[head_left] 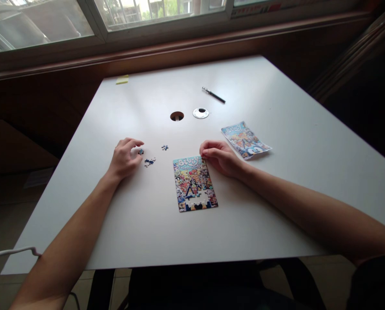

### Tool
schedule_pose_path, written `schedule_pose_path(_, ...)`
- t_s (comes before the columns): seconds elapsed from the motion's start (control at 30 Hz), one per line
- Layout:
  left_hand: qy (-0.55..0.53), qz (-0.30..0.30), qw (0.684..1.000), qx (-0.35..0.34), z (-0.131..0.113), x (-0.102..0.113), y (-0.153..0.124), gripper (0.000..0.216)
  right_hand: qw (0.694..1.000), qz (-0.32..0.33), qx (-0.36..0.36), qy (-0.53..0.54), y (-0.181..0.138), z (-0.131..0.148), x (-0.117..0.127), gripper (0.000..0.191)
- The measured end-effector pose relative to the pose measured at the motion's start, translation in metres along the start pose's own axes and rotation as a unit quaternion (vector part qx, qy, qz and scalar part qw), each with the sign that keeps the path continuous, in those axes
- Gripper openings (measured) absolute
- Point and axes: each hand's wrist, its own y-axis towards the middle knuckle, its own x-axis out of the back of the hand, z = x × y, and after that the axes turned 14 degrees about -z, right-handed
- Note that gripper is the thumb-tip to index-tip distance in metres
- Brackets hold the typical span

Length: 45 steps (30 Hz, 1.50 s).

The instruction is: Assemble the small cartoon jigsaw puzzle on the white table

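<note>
Thumb and fingers apart, my left hand (125, 160) curves around a small blue puzzle piece (141, 151) on the table; I cannot tell if it touches the piece. Just right of it lie a little cluster of dark and white pieces (150, 162) and a single blue piece (165, 147). A colourful jigsaw puzzle (192, 178) lies flat in front of me, with a white gap in its lower part. At its top right corner rests my right hand (221, 157), fingers curled and thumb pressed to them. Whatever those fingers may hold is hidden.
A creased picture sheet (246, 140) lies right of my right hand. Farther back on the white table (141, 232) are a round hole (177, 116), a metal ring cover (200, 113), a pen (214, 95) and a yellow sticky note (122, 79). A white cable (11, 252) passes by my left forearm.
</note>
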Motion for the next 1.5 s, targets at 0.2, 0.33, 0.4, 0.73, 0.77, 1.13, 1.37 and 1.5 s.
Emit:
schedule_pose_path(0.2,0.0,0.003,1.0,0.017,0.001,-0.001,0.0,0.022,1.0,-0.003,-0.002,0.001,0.0,0.001,-0.001,0.006)
schedule_pose_path(0.33,0.019,0.012,0.999,-0.022,-0.004,-0.001,-0.001,0.026,1.0,-0.001,0.0,-0.007,0.001,0.001,-0.001,0.006)
schedule_pose_path(0.4,0.019,0.042,0.996,-0.073,-0.011,-0.002,-0.002,0.035,1.0,0.002,0.002,-0.012,0.001,0.001,-0.001,0.006)
schedule_pose_path(0.73,0.008,0.156,0.972,-0.177,-0.035,-0.009,-0.008,0.045,1.0,0.01,0.009,-0.016,0.001,0.0,0.0,0.007)
schedule_pose_path(0.77,0.006,0.146,0.974,-0.171,-0.034,-0.01,-0.008,0.043,1.0,0.01,0.009,-0.016,0.001,0.0,0.0,0.007)
schedule_pose_path(1.13,-0.002,0.04,0.989,-0.143,-0.036,-0.013,-0.011,0.03,1.0,0.011,0.012,-0.006,0.001,0.0,0.0,0.006)
schedule_pose_path(1.37,0.0,0.027,0.994,-0.106,-0.04,-0.016,-0.01,0.015,1.0,0.009,0.011,-0.011,0.001,0.0,-0.001,0.007)
schedule_pose_path(1.5,-0.006,0.034,0.994,-0.108,-0.039,-0.015,-0.01,0.018,1.0,0.009,0.011,-0.006,0.001,-0.001,-0.001,0.007)
